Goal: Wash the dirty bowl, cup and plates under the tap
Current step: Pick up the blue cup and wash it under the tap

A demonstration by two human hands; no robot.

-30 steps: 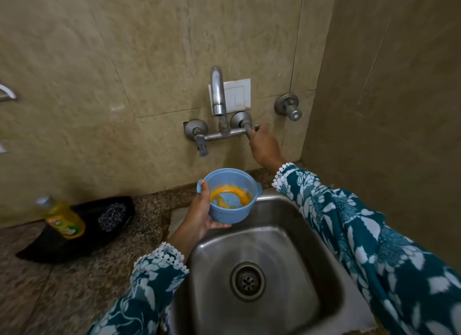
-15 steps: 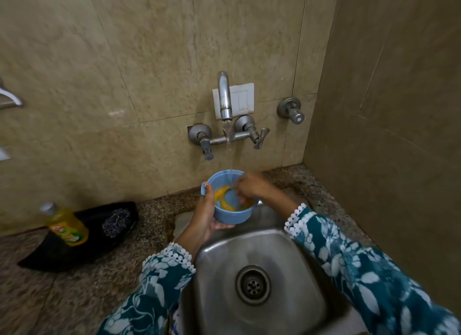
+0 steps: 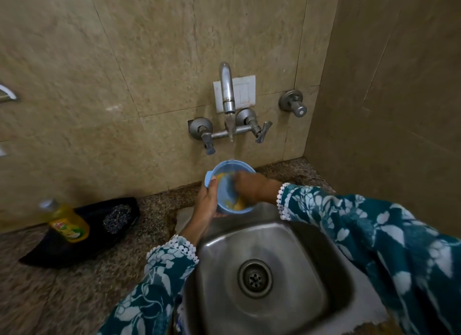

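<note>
Rinsing a soiled blue plastic bowl (image 3: 230, 187) held over the back edge of the steel sink (image 3: 269, 272), directly beneath the running tap (image 3: 227, 90). Left hand (image 3: 208, 201) wraps the bowl's wall, thumb at the rim lug. Right hand (image 3: 252, 187) reaches inside, fingers bunched against the yellow residue; their exact spread cannot be told. Good practice: tilt the bowl toward the basin so loosened residue drains away, and rub around the whole inner wall.

Teal sleeves (image 3: 374, 237), white leaf print, white lace-trimmed cuffs.
</note>
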